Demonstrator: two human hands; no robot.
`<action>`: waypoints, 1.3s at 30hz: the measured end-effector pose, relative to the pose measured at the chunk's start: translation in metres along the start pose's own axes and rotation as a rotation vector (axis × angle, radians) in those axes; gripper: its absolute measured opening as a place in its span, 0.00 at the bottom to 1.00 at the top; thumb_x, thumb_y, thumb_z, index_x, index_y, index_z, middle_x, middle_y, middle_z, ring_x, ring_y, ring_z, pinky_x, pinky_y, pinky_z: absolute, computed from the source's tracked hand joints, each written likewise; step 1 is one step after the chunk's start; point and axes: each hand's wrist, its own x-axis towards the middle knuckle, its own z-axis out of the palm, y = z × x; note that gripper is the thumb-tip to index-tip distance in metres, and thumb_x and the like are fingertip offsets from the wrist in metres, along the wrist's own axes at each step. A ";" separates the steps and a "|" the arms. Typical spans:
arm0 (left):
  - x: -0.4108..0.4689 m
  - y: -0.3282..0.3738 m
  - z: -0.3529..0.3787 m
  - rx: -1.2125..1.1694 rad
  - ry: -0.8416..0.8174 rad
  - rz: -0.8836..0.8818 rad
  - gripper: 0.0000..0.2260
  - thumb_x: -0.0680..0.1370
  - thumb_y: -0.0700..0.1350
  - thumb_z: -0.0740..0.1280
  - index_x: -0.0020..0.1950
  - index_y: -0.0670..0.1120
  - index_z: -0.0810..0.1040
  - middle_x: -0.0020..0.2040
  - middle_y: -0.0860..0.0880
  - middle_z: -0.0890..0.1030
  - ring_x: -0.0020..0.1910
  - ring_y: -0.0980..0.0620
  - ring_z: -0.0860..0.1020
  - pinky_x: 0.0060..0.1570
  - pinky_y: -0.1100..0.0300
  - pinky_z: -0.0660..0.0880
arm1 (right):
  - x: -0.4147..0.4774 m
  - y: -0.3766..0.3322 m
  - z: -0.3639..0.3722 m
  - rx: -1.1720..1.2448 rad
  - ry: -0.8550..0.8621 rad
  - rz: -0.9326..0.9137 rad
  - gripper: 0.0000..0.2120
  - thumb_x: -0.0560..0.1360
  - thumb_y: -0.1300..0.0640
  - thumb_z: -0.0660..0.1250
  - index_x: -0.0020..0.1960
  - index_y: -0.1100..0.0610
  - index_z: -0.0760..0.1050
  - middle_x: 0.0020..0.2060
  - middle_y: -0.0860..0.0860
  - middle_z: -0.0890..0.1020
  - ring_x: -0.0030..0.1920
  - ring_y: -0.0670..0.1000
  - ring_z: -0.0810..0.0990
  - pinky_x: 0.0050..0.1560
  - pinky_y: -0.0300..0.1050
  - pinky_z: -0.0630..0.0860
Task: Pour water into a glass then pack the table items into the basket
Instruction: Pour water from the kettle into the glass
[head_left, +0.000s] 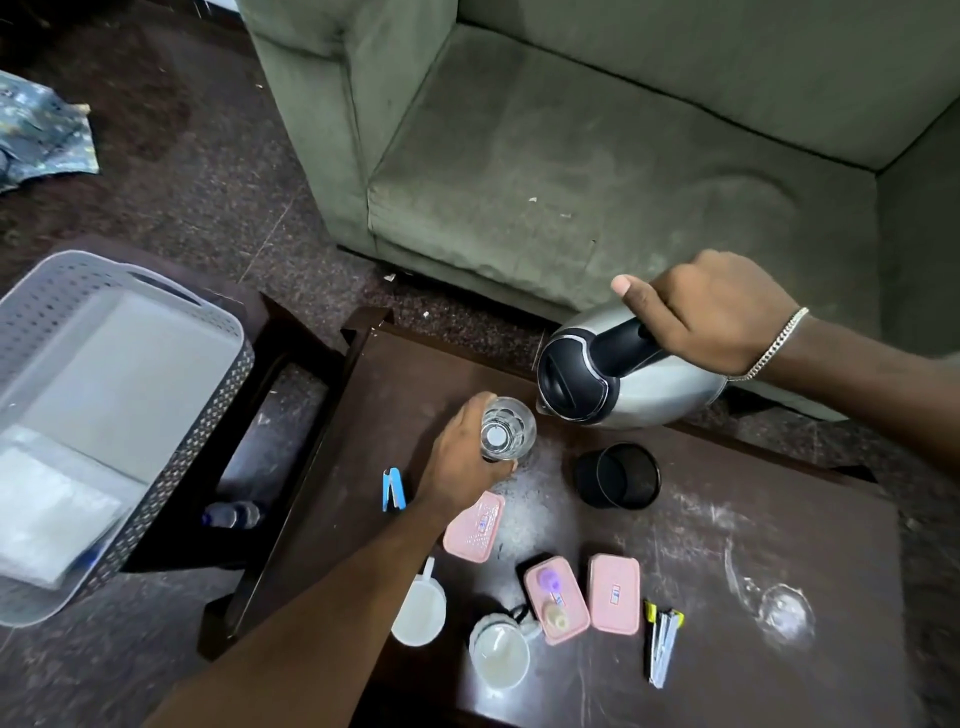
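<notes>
My right hand (711, 306) grips the black handle of a steel kettle (623, 374), tilted with its spout just right of a clear glass (508, 428). The glass stands on the dark wooden table (753, 519), and my left hand (462, 457) is wrapped around its left side. Nearer me on the table lie three pink lidded boxes (614, 593), two white cups (418, 613), a black mesh cup (618, 475), a blue stapler (393, 490) and a bundle of pens (662, 642). A grey perforated basket (119, 364) sits at the left on a lower stand, holding a white sheet.
A green sofa (597, 156) stands right behind the table. A plastic bottle (231, 514) lies on the floor between basket stand and table. Patterned cloth (41, 130) lies on the floor at far left. White smears mark the table's right side.
</notes>
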 end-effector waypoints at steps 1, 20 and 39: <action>0.000 0.000 0.000 0.000 0.001 0.000 0.41 0.64 0.43 0.82 0.72 0.53 0.65 0.64 0.52 0.78 0.63 0.49 0.77 0.63 0.50 0.75 | 0.001 -0.002 0.001 -0.013 0.008 -0.011 0.37 0.82 0.37 0.42 0.28 0.57 0.74 0.21 0.55 0.67 0.28 0.64 0.75 0.32 0.49 0.70; 0.002 -0.002 -0.004 -0.001 -0.023 0.009 0.39 0.65 0.43 0.82 0.70 0.54 0.67 0.62 0.53 0.78 0.60 0.50 0.78 0.61 0.51 0.76 | 0.003 -0.021 0.005 -0.151 0.018 -0.138 0.39 0.81 0.36 0.38 0.29 0.57 0.74 0.23 0.57 0.70 0.30 0.64 0.80 0.31 0.46 0.67; 0.000 -0.003 -0.004 -0.004 -0.012 0.011 0.38 0.64 0.44 0.82 0.69 0.56 0.66 0.61 0.55 0.78 0.59 0.51 0.78 0.60 0.50 0.77 | 0.003 -0.018 0.008 -0.190 0.090 -0.184 0.39 0.81 0.36 0.38 0.30 0.55 0.76 0.26 0.58 0.77 0.30 0.63 0.80 0.30 0.45 0.67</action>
